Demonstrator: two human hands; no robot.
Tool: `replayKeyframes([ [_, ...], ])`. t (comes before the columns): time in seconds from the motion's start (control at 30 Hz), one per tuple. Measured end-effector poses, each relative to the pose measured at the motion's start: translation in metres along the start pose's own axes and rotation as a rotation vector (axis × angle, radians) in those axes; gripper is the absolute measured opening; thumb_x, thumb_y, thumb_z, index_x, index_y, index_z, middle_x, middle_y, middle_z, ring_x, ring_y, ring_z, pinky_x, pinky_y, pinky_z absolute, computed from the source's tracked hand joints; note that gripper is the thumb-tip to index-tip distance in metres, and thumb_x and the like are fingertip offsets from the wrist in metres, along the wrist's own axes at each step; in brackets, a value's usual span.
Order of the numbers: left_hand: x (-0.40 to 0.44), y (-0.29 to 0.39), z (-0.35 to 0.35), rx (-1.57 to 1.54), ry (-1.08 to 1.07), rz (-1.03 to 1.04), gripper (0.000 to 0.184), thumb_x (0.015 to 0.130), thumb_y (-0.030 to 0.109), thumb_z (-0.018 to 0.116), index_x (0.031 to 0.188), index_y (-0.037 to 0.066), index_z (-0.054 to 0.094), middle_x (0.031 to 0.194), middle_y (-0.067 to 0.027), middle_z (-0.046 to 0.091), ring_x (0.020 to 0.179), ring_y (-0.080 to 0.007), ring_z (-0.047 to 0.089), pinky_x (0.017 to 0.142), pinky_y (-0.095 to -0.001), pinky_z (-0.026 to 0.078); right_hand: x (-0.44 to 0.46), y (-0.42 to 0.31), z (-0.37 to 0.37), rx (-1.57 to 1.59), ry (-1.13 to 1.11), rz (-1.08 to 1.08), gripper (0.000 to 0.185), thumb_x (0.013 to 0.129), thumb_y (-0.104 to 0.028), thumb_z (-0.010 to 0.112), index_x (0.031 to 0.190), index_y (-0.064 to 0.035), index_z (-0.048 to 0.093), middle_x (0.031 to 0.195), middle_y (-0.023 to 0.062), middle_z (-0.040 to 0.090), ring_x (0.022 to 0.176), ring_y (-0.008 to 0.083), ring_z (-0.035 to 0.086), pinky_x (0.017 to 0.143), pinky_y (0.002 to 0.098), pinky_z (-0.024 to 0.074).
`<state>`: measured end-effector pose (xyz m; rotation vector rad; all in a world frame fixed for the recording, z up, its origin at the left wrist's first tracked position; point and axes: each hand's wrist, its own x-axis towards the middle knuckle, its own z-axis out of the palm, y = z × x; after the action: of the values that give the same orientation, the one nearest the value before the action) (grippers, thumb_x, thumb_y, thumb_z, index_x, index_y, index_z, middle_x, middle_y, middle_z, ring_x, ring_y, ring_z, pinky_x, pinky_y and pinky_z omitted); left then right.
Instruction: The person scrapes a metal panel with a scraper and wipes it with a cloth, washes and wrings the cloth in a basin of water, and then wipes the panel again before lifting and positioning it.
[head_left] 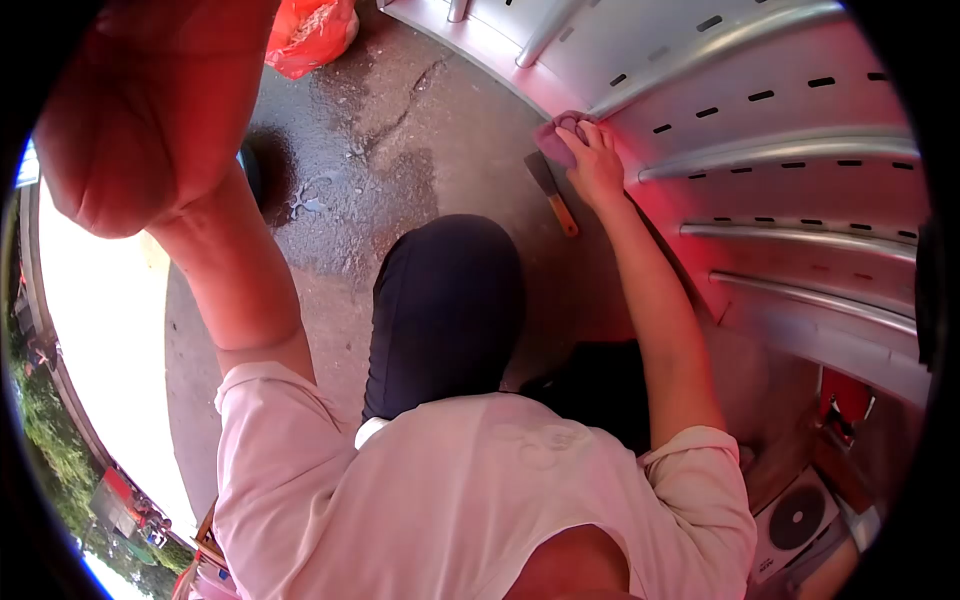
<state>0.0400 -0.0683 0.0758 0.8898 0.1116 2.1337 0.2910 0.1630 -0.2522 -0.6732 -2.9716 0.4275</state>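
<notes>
My right hand [598, 165] has its fingers bent over a crumpled mauve cloth [558, 143]. The cloth is at the lower edge of a silvery metal panel [760, 130] with rails and slots; whether it touches the panel is hard to tell. On the ground just below that hand lies a scraper [563, 212] with a flat dark blade and an orange-brown handle. My left hand [150, 120] is raised very close to the camera, large and reddish. Its fingers run out of view at the top, so what they hold, if anything, is hidden.
Wet patches mark the concrete ground [400, 110] ahead. A red plastic bag [312, 38] sits at the top. My bent knee [450, 300] is in the middle. A white boxed unit with a round dark fan [795, 520] stands at lower right, beside red objects.
</notes>
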Motion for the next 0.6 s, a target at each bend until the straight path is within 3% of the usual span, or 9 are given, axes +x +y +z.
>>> replayKeyframes([
  [0.33,-0.004,-0.003,0.006,0.095,-0.048,-0.005,0.035,0.096,0.023,0.047,0.128,0.01,0.054,0.14,-0.0153,0.043,0.137,-0.0423,0.024,0.112,-0.063,0.007,0.004,-0.003,-0.005,0.012,-0.017,0.02,0.059,0.065,-0.002,0.066,0.119,-0.0251,0.06,0.125,0.0046,0.049,0.113,0.0301,0.047,0.084,0.0408,0.0495],
  [0.43,-0.006,-0.007,0.004,0.205,0.23,0.152,0.036,0.096,0.024,0.047,0.128,0.011,0.054,0.141,-0.0146,0.042,0.137,-0.0424,0.023,0.111,-0.0632,0.007,0.004,0.0,-0.002,0.03,0.011,-0.005,0.058,0.065,-0.001,0.066,0.118,-0.0241,0.061,0.124,0.005,0.05,0.113,0.0297,0.048,0.083,0.0402,0.0496],
  [0.47,-0.009,-0.008,-0.016,0.561,-0.1,0.038,0.034,0.097,0.025,0.045,0.129,0.015,0.054,0.145,-0.0122,0.037,0.139,-0.039,0.021,0.112,-0.0609,0.009,0.004,-0.001,-0.003,0.015,0.021,-0.002,0.057,0.065,-0.002,0.066,0.117,-0.0234,0.061,0.123,0.0052,0.05,0.112,0.0293,0.048,0.082,0.0396,0.0498],
  [0.57,-0.015,-0.012,-0.028,0.687,-0.059,-0.097,0.02,0.092,0.024,0.059,0.11,0.016,0.061,0.118,-0.0044,0.051,0.122,-0.0275,0.037,0.104,-0.0419,0.03,0.004,-0.005,-0.008,0.013,0.008,0.025,0.057,0.064,-0.002,0.067,0.117,-0.0232,0.061,0.123,0.0046,0.05,0.111,0.0287,0.048,0.081,0.0395,0.0498],
  [0.6,-0.014,-0.018,-0.025,0.678,-0.015,-0.082,0.015,0.09,0.021,0.062,0.104,0.014,0.061,0.105,-0.0023,0.049,0.107,-0.0211,0.039,0.092,-0.0345,0.035,0.006,-0.003,-0.008,0.011,0.021,0.024,0.056,0.065,-0.002,0.067,0.117,-0.0232,0.061,0.123,0.0043,0.05,0.111,0.0285,0.048,0.081,0.0396,0.0498],
])
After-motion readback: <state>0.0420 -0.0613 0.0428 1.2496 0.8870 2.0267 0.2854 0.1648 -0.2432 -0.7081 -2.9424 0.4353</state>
